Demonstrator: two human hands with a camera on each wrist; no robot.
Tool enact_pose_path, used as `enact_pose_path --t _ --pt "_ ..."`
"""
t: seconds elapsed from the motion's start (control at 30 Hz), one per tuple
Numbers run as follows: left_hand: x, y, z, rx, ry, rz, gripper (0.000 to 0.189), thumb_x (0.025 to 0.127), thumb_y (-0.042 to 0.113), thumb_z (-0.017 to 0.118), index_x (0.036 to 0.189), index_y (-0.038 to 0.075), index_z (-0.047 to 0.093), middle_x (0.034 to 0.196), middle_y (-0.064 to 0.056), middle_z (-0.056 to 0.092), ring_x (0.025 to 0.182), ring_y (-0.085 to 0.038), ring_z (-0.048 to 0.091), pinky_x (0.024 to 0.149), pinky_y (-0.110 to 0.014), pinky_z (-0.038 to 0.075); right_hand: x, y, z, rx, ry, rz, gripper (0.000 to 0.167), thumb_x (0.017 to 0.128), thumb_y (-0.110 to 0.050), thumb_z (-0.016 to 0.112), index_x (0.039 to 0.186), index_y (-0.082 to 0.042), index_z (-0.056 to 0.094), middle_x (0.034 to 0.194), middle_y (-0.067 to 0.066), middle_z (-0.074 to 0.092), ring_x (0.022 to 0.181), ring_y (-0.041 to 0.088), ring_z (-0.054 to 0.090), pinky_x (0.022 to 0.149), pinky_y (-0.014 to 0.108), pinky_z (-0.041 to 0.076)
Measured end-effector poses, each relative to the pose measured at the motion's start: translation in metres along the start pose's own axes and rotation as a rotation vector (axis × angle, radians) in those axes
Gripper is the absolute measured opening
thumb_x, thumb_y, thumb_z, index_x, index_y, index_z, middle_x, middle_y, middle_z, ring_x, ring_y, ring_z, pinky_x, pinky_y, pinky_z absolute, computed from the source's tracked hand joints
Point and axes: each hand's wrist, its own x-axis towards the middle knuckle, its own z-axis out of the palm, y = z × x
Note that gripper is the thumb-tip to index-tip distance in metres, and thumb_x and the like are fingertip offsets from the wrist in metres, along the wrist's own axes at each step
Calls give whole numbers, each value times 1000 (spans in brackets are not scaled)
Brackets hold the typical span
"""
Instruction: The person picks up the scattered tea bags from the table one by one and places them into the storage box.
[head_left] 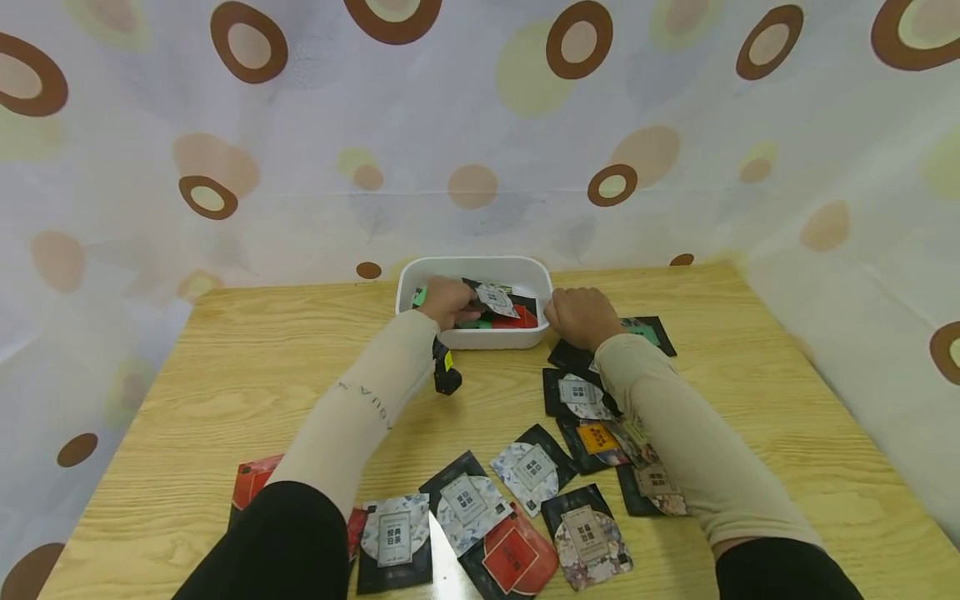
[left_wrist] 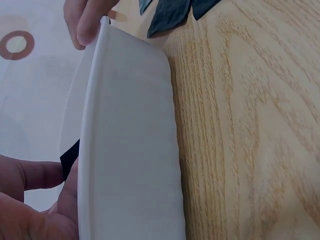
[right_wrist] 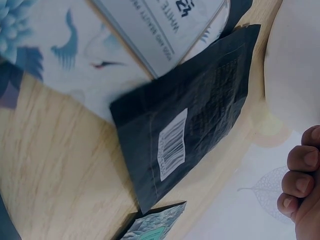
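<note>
A white plastic bin [head_left: 480, 340] stands at the table's back edge, holding several tea packets. My left hand [head_left: 447, 302] reaches inside it and pinches a black tea packet with a pale label [head_left: 495, 298]. In the left wrist view, thumb and fingers meet at a dark packet corner [left_wrist: 70, 156] behind the bin's wall [left_wrist: 135, 135]. My right hand [head_left: 581, 317] grips the bin's right rim with curled fingers, which also show in the right wrist view [right_wrist: 302, 175]. Just below that hand lies a black packet, barcode side up [right_wrist: 200, 115].
More tea packets lie on the wooden table [head_left: 300, 358]: a green-labelled one [head_left: 651, 332] at right, an orange-labelled one [head_left: 596, 437], a red one [head_left: 517, 554] and several pale-labelled ones [head_left: 395, 537] in front. A red packet [head_left: 255, 479] is partly behind the left sleeve. A patterned curtain [head_left: 450, 150] hangs behind.
</note>
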Motion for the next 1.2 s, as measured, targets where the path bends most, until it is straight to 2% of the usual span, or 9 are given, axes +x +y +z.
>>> enact_pose_path --t 0.13,0.3,0.43,0.57,0.67,0.77,0.8,0.93,1.2 --pt "3 0 2 43 -18 4 50 99 0 51 146 -6 37 138 -24 50 79 -22 65 73 -26 59 1 -1 -1 -5 13 -11 35 101 -18 30 75 -5 49 64 9 53 57 25 49 59 42 45" --pt "6 0 1 103 -48 2 50 98 4 56 145 -5 41 149 -20 45 115 -31 66 98 -36 55 1 -1 -1 2 16 -24 35 101 -18 30 75 -5 49 65 10 54 58 26 50 60 42 46" --pt "3 4 0 131 -64 3 58 97 8 60 149 -3 37 155 -17 41 123 -31 62 101 -38 53 1 -1 -4 18 -5 -16 35 102 -18 28 74 -6 48 63 8 51 57 25 48 59 40 43" --pt "-2 6 -1 163 -70 31 56 97 11 60 148 -3 40 144 -15 52 112 -28 65 103 -38 51 1 -1 -4 26 -13 -13 35 102 -18 29 74 -7 47 64 8 50 57 25 47 59 39 42" --pt "-8 7 -4 217 -105 75 52 99 14 59 147 -1 44 147 -14 50 116 -27 59 109 -41 46 0 -2 -3 31 -17 -18 36 102 -18 29 74 -6 48 64 8 51 57 25 47 58 39 41" --pt "-18 6 -10 285 -155 127 50 100 18 57 146 2 45 148 -15 49 127 -30 52 113 -49 40 1 -3 -2 29 -21 -23 36 102 -19 29 76 -5 49 64 9 51 57 25 47 57 39 41" --pt "-22 6 -12 301 -180 145 50 101 18 57 147 3 44 157 -13 39 138 -32 44 116 -52 37 1 -3 -1 23 -19 -24 36 102 -19 29 76 -5 49 64 9 51 56 25 47 57 39 41" --pt "-39 6 -21 380 -243 219 45 100 19 57 141 3 47 143 -16 49 135 -36 47 109 -54 42 3 -1 -1 -5 -5 -28 36 102 -18 29 77 -3 50 65 10 53 56 25 48 56 40 43" --pt "-84 2 -24 717 -303 362 27 96 18 64 118 3 63 108 -12 65 99 -25 64 79 -29 50 6 3 -2 6 -16 -25 35 101 -19 29 76 -5 49 64 8 51 57 24 46 57 38 41"
